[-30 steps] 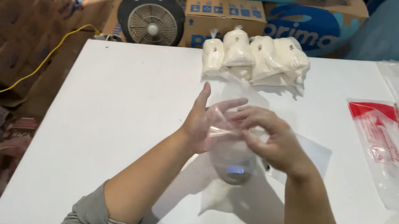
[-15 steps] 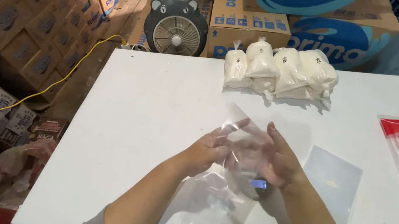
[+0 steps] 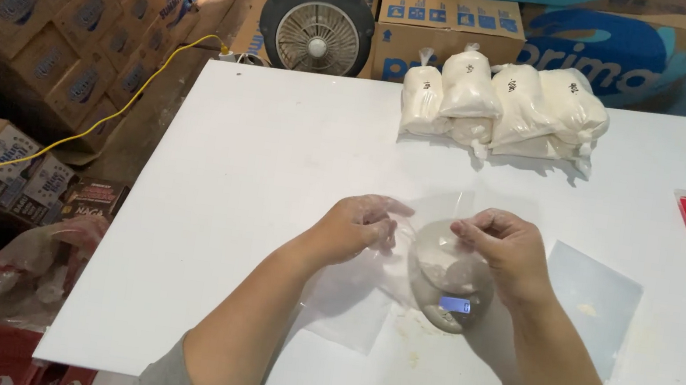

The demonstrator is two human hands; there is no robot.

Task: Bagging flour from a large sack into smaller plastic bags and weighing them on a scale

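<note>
I see a thin, clear plastic bag (image 3: 422,229), crinkled and almost see-through, stretched between my hands. My left hand (image 3: 356,228) pinches one edge with curled fingers; my right hand (image 3: 506,245) pinches the other. Just under the bag sits one small rounded grey scale (image 3: 451,279) with a lit blue display. Beyond my hands, on the white surface (image 3: 278,149), lie four plump tied bags of white powder (image 3: 500,103). Right of my right hand lies one flat clear sheet (image 3: 594,296).
</note>
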